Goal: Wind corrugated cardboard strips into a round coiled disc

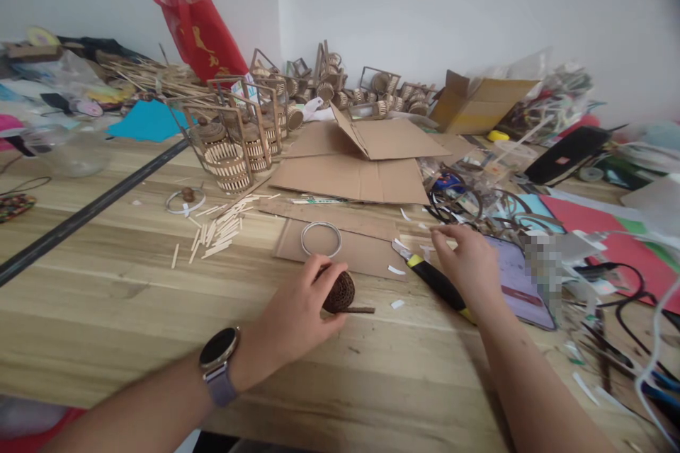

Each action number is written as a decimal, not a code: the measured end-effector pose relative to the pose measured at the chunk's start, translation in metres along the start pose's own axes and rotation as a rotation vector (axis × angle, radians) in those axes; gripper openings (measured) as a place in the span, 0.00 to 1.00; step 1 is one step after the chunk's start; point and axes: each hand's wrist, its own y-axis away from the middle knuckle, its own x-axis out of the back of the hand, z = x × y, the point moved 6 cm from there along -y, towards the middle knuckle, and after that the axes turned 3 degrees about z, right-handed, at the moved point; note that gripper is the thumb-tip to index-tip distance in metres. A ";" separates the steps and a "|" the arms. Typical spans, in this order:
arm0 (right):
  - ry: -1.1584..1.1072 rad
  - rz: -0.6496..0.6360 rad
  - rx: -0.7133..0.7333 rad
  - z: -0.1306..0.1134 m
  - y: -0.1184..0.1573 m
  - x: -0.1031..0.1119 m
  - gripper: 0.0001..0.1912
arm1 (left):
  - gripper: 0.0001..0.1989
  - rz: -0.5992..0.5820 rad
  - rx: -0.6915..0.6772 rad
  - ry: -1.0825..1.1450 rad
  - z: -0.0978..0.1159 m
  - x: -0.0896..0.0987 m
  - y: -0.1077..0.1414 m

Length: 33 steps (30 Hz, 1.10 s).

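Observation:
My left hand (297, 308), with a watch on its wrist, grips a dark brown coiled roll (341, 291) whose loose end points right along the table. My right hand (470, 262) hovers above the black and yellow utility knife (438, 283), beside the tablet or phone (518, 279); its thumb and forefinger are bent toward each other, and whether anything is between them is too small to tell. Just beyond my left hand, a white ring (321, 239) lies on a flat cardboard piece (366, 252). Small pale sticks (220, 233) are scattered to the left.
Small slatted baskets with tall handles (228, 164) stand behind the sticks. Folded cardboard (350, 177) lies at the middle back. A black strip (95, 209) crosses the table (132, 325) at left. Cables, dark loops (462, 198) and coloured paper (600, 244) crowd the right side.

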 end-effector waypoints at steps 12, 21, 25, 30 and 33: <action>-0.153 0.113 0.086 -0.010 0.000 0.013 0.13 | 0.29 0.041 -0.002 0.055 0.000 0.005 -0.001; -0.894 -0.408 0.509 -0.102 0.044 0.029 0.10 | 0.28 0.089 0.003 0.118 0.000 0.013 -0.001; -0.889 -0.486 0.619 -0.120 0.058 0.028 0.07 | 0.29 0.088 0.005 0.138 0.000 0.013 -0.003; -0.869 -0.475 0.612 -0.123 0.063 0.024 0.04 | 0.29 0.077 -0.030 0.126 0.001 0.012 -0.002; -0.858 -0.449 0.574 -0.121 0.064 0.023 0.03 | 0.30 0.064 -0.080 0.104 0.003 0.011 -0.001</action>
